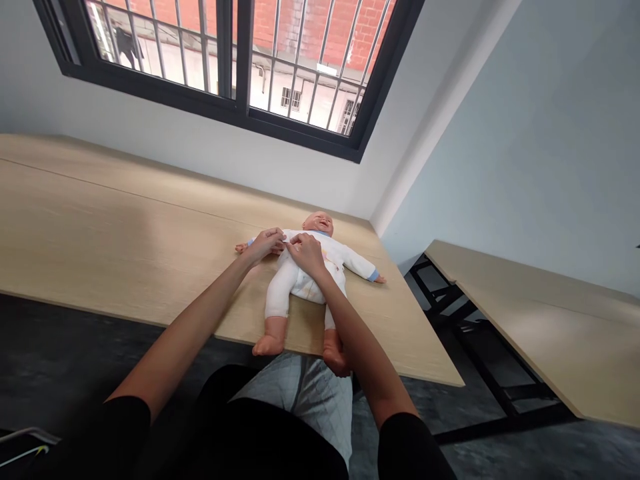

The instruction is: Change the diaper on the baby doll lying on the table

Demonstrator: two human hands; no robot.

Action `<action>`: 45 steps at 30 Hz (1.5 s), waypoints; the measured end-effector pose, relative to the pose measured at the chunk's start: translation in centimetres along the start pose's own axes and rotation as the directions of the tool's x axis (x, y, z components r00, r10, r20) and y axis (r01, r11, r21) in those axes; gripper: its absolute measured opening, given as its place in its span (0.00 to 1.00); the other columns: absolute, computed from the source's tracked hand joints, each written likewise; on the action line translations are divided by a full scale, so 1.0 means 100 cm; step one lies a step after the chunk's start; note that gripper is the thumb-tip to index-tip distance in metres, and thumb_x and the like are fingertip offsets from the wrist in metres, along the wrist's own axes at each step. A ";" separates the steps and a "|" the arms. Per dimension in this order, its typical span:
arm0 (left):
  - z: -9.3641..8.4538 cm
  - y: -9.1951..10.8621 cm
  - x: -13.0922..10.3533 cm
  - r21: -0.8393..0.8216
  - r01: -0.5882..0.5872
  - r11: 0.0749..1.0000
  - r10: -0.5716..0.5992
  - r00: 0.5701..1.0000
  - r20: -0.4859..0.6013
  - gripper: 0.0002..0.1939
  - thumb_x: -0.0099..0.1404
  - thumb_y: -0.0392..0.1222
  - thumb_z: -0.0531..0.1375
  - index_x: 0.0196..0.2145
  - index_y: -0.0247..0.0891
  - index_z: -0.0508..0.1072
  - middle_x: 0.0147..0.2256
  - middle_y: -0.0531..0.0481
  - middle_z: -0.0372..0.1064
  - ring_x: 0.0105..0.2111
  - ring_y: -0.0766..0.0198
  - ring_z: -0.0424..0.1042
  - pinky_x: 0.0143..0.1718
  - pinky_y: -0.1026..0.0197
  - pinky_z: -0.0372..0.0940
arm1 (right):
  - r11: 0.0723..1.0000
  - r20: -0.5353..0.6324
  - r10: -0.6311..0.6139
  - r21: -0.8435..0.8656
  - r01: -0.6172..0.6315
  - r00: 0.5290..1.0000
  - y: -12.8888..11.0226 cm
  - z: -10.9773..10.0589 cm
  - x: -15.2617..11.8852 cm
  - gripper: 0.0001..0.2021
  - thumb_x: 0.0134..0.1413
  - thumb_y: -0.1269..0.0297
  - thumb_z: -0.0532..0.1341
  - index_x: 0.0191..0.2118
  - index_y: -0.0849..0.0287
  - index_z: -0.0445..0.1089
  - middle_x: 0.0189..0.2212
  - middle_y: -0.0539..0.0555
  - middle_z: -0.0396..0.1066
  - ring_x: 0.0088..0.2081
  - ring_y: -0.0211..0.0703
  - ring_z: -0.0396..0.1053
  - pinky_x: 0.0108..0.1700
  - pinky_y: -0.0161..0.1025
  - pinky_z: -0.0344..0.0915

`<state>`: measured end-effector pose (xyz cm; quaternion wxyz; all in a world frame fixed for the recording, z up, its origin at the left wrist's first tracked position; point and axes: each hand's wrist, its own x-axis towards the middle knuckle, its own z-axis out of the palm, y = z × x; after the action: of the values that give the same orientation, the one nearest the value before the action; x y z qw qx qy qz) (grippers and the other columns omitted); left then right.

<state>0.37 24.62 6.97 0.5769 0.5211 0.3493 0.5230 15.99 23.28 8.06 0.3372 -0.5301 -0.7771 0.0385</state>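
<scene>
A baby doll [321, 223] lies on its back near the table's front edge, head toward the window and bare feet over the edge. It wears a white top [350, 259] with blue cuffs and white leggings [281, 288]. At the side of the doll's chest, my left hand [268, 244] pinches the edge of the white top. Close beside it, my right hand [306, 252] has its fingertips pinched on the same cloth. The small part between the fingertips is too small to make out.
The doll lies on a long wooden table [175, 233] against the wall below a barred window [240, 60]. A second table [540, 300] with black folding legs [480, 360] stands to the right, across a gap.
</scene>
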 end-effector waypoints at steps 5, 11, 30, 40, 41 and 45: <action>-0.002 0.000 0.001 0.019 -0.023 1.000 0.023 1.000 0.005 0.13 0.54 0.48 0.66 0.26 0.37 0.67 0.23 0.53 0.67 0.25 0.68 0.70 0.27 0.66 0.64 | 0.999 0.009 -0.005 -0.045 0.005 1.000 0.002 0.001 0.001 0.09 0.62 0.64 0.59 0.32 0.57 0.74 0.37 0.56 0.74 0.44 0.48 0.68 0.50 0.42 0.59; -0.006 -0.003 0.005 0.060 -0.055 0.997 0.053 0.998 0.028 0.15 0.51 0.50 0.68 0.27 0.37 0.68 0.25 0.54 0.67 0.27 0.68 0.70 0.29 0.66 0.66 | 1.000 -0.010 0.002 0.024 -0.002 1.000 0.003 0.000 -0.001 0.09 0.62 0.60 0.60 0.35 0.58 0.73 0.39 0.55 0.74 0.45 0.47 0.68 0.51 0.41 0.59; -0.006 -0.003 0.002 0.222 -0.165 0.961 0.124 0.975 0.186 0.16 0.51 0.52 0.67 0.26 0.35 0.71 0.24 0.55 0.67 0.28 0.68 0.67 0.31 0.66 0.64 | 0.979 -0.060 0.059 0.197 -0.046 0.996 0.008 0.003 -0.002 0.07 0.59 0.64 0.61 0.30 0.57 0.71 0.35 0.52 0.76 0.43 0.46 0.71 0.49 0.42 0.63; -0.010 -0.003 0.005 0.181 -0.127 0.975 0.121 0.992 0.045 0.12 0.52 0.46 0.63 0.23 0.37 0.64 0.20 0.59 0.59 0.24 0.70 0.67 0.31 0.66 0.66 | 0.988 -0.158 0.128 0.108 -0.112 0.979 0.011 0.004 -0.001 0.08 0.59 0.66 0.55 0.29 0.57 0.67 0.35 0.55 0.74 0.43 0.47 0.68 0.47 0.41 0.62; -0.012 -0.002 0.006 0.172 -0.120 0.978 0.119 0.993 0.016 0.12 0.53 0.46 0.62 0.23 0.38 0.63 0.20 0.59 0.59 0.24 0.69 0.68 0.31 0.66 0.67 | 0.988 -0.166 0.137 0.091 -0.124 0.977 0.012 0.004 0.000 0.08 0.60 0.66 0.54 0.29 0.57 0.67 0.35 0.56 0.74 0.42 0.48 0.68 0.47 0.41 0.62; -0.019 -0.002 0.008 0.139 -0.108 0.984 0.121 0.989 -0.084 0.10 0.54 0.45 0.59 0.24 0.38 0.63 0.23 0.57 0.62 0.24 0.67 0.71 0.30 0.64 0.69 | 0.987 -0.197 0.162 0.019 -0.161 0.967 0.015 0.004 0.001 0.09 0.59 0.68 0.53 0.29 0.57 0.67 0.35 0.58 0.73 0.44 0.49 0.67 0.49 0.42 0.61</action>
<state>-1.23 25.82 6.53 0.4929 0.5533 0.3793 0.5541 16.96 24.08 7.20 0.4092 -0.5922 -0.6940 0.0142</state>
